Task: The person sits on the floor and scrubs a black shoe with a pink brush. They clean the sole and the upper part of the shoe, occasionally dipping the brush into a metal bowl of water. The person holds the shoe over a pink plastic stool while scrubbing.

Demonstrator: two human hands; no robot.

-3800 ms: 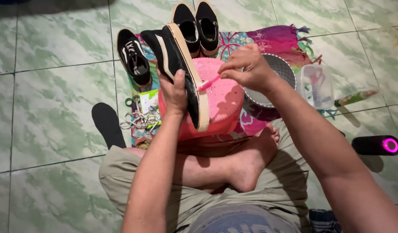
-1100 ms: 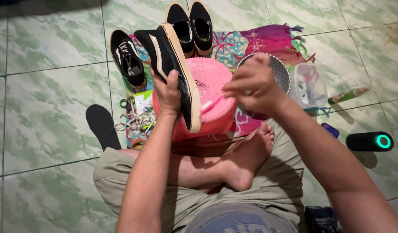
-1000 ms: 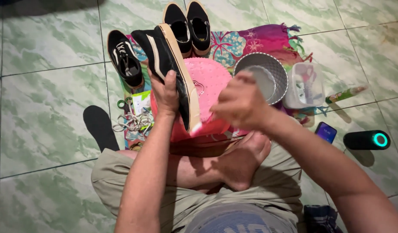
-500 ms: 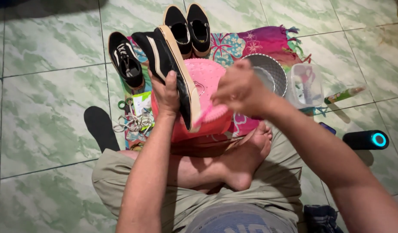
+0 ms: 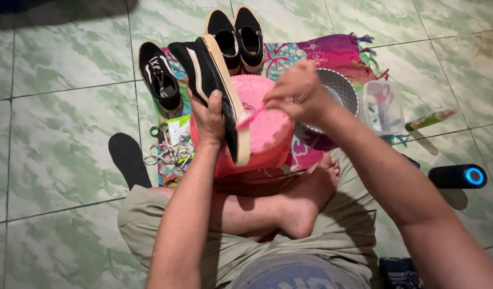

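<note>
My left hand (image 5: 210, 116) grips a black sneaker (image 5: 203, 72) with a tan sole, held on its side over an overturned pink basin (image 5: 262, 131). A pink toothbrush (image 5: 251, 115) is pinched in my right hand (image 5: 297, 93), its head against the tan sole edge of the sneaker. I sit cross-legged on the floor with my bare foot (image 5: 305, 198) just below the basin.
A lone black sneaker (image 5: 160, 75) lies at the left and a black pair (image 5: 238, 35) at the back on a colourful cloth (image 5: 332, 51). A metal bowl (image 5: 340, 91), clear plastic box (image 5: 384, 107), tube (image 5: 431, 119), black cylinder speaker (image 5: 457, 176), loose white laces (image 5: 169, 152) and black insole (image 5: 129, 159) lie around.
My right hand has moved the toothbrush back and forth along the sole edge, now higher up than half a second ago. The left hand keeps the sneaker steady.
</note>
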